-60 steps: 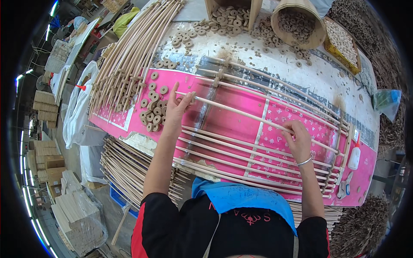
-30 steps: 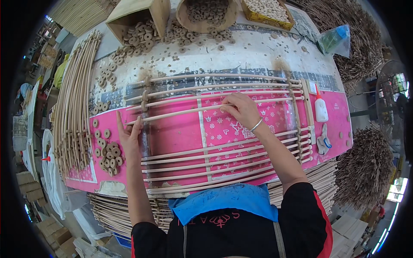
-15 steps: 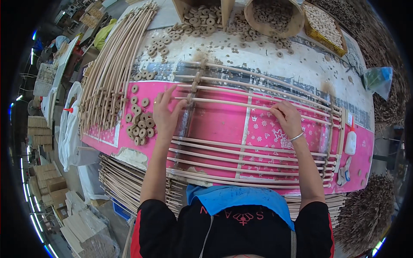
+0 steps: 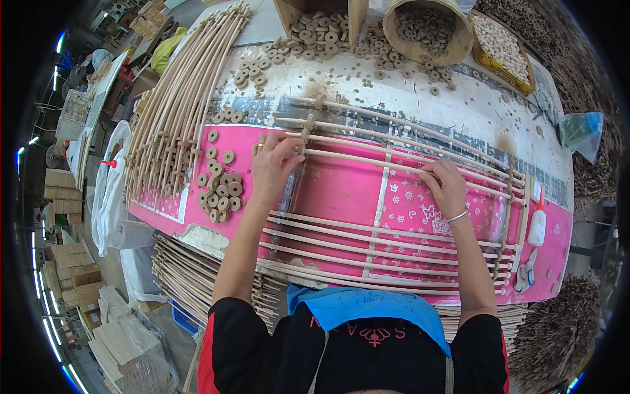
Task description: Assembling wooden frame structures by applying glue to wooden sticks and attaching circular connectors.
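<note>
Both hands on one rattan rod across the pink mat

I had my left hand pinching the rattan rod near the mat's left edge — fingertips closed on it beside a wooden ring spacer. My right hand pressed the same rod toward the right edge, fingers curled over it. A pile of loose wooden rings lay just left of my left hand on the pink mat — a glue bottle at the far right edge.
</note>
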`<action>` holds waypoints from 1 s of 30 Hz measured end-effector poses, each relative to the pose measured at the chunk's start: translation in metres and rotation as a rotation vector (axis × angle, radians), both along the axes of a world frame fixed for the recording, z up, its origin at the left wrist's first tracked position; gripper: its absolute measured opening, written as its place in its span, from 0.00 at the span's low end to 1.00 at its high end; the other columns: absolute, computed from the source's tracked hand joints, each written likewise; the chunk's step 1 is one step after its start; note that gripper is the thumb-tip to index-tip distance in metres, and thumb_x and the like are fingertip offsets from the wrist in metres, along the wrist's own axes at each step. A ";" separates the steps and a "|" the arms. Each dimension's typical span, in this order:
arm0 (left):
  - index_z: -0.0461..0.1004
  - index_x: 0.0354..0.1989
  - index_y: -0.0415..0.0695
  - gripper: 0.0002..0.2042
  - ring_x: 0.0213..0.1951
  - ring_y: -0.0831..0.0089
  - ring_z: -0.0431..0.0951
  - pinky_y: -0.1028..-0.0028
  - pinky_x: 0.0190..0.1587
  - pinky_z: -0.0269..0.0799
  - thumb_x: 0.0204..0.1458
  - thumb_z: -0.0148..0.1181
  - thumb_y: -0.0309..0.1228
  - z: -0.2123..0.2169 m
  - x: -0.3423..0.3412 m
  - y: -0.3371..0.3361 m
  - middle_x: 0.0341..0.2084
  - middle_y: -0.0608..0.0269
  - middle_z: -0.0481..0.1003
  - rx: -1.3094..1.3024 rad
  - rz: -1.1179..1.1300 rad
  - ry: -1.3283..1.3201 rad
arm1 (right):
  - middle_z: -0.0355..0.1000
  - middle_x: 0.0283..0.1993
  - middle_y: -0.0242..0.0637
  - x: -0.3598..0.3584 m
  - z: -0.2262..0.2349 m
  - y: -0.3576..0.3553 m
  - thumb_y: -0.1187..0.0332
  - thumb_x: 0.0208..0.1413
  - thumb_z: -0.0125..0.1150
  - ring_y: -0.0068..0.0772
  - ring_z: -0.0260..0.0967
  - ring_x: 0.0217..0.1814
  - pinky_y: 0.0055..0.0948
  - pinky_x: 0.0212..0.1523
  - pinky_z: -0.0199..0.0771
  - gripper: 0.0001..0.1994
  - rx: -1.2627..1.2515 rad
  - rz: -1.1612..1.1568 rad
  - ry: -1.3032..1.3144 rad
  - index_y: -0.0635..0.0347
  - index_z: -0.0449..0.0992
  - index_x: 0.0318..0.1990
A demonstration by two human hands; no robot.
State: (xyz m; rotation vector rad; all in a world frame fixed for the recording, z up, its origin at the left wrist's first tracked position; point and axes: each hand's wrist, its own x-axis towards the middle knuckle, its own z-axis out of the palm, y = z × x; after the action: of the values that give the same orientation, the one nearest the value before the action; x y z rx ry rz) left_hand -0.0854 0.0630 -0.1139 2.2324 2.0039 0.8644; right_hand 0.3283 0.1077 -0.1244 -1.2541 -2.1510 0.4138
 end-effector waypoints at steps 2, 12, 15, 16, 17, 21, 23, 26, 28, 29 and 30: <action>0.83 0.49 0.56 0.18 0.50 0.60 0.76 0.56 0.52 0.65 0.49 0.75 0.38 0.000 0.001 -0.001 0.45 0.69 0.77 -0.032 0.021 -0.010 | 0.74 0.36 0.37 -0.001 0.000 0.001 0.66 0.55 0.72 0.43 0.73 0.41 0.41 0.41 0.73 0.08 0.061 0.011 -0.041 0.58 0.82 0.38; 0.80 0.54 0.45 0.19 0.53 0.50 0.79 0.52 0.54 0.74 0.55 0.71 0.36 -0.015 -0.089 0.050 0.50 0.52 0.79 0.076 0.328 -0.098 | 0.76 0.42 0.40 -0.001 0.021 -0.023 0.71 0.56 0.70 0.45 0.73 0.48 0.41 0.50 0.70 0.08 0.127 -0.044 0.008 0.59 0.83 0.43; 0.81 0.56 0.49 0.22 0.54 0.50 0.79 0.54 0.55 0.76 0.52 0.73 0.38 -0.028 -0.138 0.067 0.51 0.54 0.79 0.157 0.521 0.241 | 0.76 0.43 0.42 0.001 0.029 -0.037 0.73 0.57 0.70 0.46 0.73 0.48 0.42 0.51 0.71 0.08 0.076 -0.034 0.028 0.61 0.83 0.43; 0.81 0.56 0.51 0.22 0.54 0.51 0.79 0.54 0.55 0.76 0.51 0.74 0.38 -0.029 -0.153 0.073 0.52 0.55 0.79 -0.004 0.492 0.209 | 0.76 0.43 0.42 0.002 0.031 -0.041 0.73 0.57 0.70 0.46 0.73 0.48 0.42 0.51 0.71 0.08 0.080 -0.039 0.021 0.61 0.83 0.43; 0.81 0.57 0.54 0.23 0.55 0.51 0.79 0.55 0.56 0.77 0.50 0.75 0.38 -0.025 -0.157 0.078 0.53 0.57 0.79 -0.172 0.460 0.186 | 0.76 0.43 0.42 0.004 0.030 -0.046 0.73 0.57 0.70 0.46 0.73 0.48 0.41 0.50 0.72 0.08 0.037 -0.040 0.046 0.61 0.83 0.43; 0.83 0.49 0.56 0.18 0.54 0.52 0.80 0.55 0.53 0.78 0.49 0.75 0.38 -0.015 -0.167 0.094 0.49 0.59 0.81 -0.281 0.415 0.180 | 0.77 0.44 0.43 0.005 0.032 -0.058 0.74 0.57 0.70 0.47 0.74 0.47 0.40 0.48 0.74 0.07 -0.023 -0.037 0.070 0.62 0.83 0.43; 0.83 0.48 0.56 0.18 0.53 0.52 0.80 0.55 0.52 0.78 0.48 0.75 0.38 -0.012 -0.172 0.100 0.47 0.60 0.82 -0.277 0.377 0.223 | 0.77 0.44 0.43 0.005 0.031 -0.061 0.75 0.57 0.70 0.47 0.75 0.47 0.39 0.47 0.74 0.07 -0.028 -0.032 0.077 0.62 0.83 0.43; 0.83 0.46 0.57 0.17 0.51 0.54 0.80 0.56 0.51 0.78 0.45 0.76 0.38 -0.012 -0.174 0.100 0.43 0.61 0.83 -0.187 0.260 0.286 | 0.77 0.44 0.43 0.004 0.027 -0.067 0.76 0.58 0.69 0.45 0.75 0.48 0.38 0.49 0.74 0.07 -0.069 -0.037 0.095 0.63 0.83 0.43; 0.83 0.45 0.57 0.16 0.51 0.54 0.80 0.57 0.51 0.78 0.46 0.76 0.39 -0.011 -0.175 0.098 0.43 0.61 0.82 -0.237 0.267 0.262 | 0.77 0.43 0.43 0.003 0.028 -0.069 0.76 0.57 0.69 0.46 0.75 0.47 0.39 0.47 0.74 0.07 -0.098 -0.032 0.098 0.62 0.83 0.43; 0.83 0.45 0.57 0.16 0.51 0.55 0.80 0.58 0.51 0.78 0.47 0.76 0.39 -0.010 -0.175 0.096 0.43 0.60 0.82 -0.234 0.260 0.238 | 0.77 0.43 0.43 0.002 0.028 -0.070 0.76 0.57 0.69 0.46 0.75 0.47 0.39 0.47 0.74 0.07 -0.093 -0.030 0.096 0.62 0.83 0.43; 0.83 0.45 0.57 0.15 0.51 0.55 0.80 0.58 0.51 0.77 0.47 0.76 0.39 -0.010 -0.175 0.094 0.43 0.60 0.81 -0.233 0.253 0.214 | 0.77 0.43 0.42 0.001 0.028 -0.071 0.76 0.57 0.69 0.46 0.75 0.47 0.39 0.47 0.74 0.07 -0.097 -0.020 0.097 0.62 0.83 0.43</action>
State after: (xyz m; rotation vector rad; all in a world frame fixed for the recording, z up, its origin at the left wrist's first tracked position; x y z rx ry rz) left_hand -0.2604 0.1573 -0.1237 2.0500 2.3775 0.3863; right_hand 0.3291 0.0364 -0.0969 -1.2808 -2.0568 0.5641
